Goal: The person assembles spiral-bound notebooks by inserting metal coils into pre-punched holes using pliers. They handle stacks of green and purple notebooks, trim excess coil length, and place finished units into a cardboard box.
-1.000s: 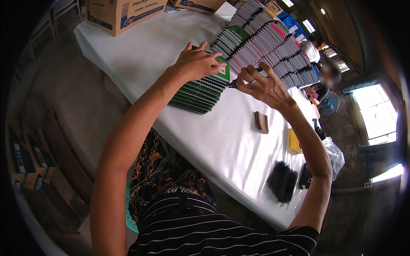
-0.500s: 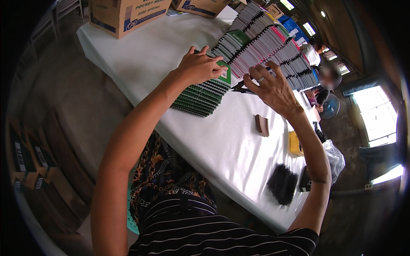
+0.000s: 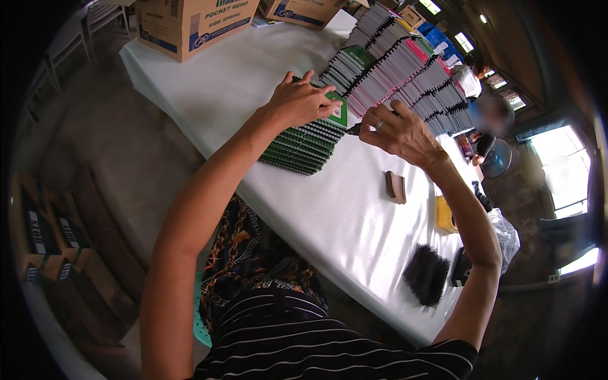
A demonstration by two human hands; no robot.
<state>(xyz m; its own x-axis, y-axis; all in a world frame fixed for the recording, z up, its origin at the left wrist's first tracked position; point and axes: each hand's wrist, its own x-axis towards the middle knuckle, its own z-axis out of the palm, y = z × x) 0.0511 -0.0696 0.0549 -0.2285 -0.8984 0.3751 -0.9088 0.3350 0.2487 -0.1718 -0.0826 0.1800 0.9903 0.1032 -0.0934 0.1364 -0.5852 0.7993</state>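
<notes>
White desk (image 3: 335,209) beneath both hands; left grip (image 3: 299,104), splayed, rests on green notebooks (image 3: 296,152); right grip (image 3: 403,134) clasps a dark tool (image 3: 353,129); uneven pressure might topple the notebooks.

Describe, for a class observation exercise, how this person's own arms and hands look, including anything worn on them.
The left hand and right hand are both ungloved. A shiny, silver-coloured ring sits on a right-hand finger. No watch or bracelet shows on either forearm. The right arm runs up to a short black sleeve with thin pale stripes.
</notes>
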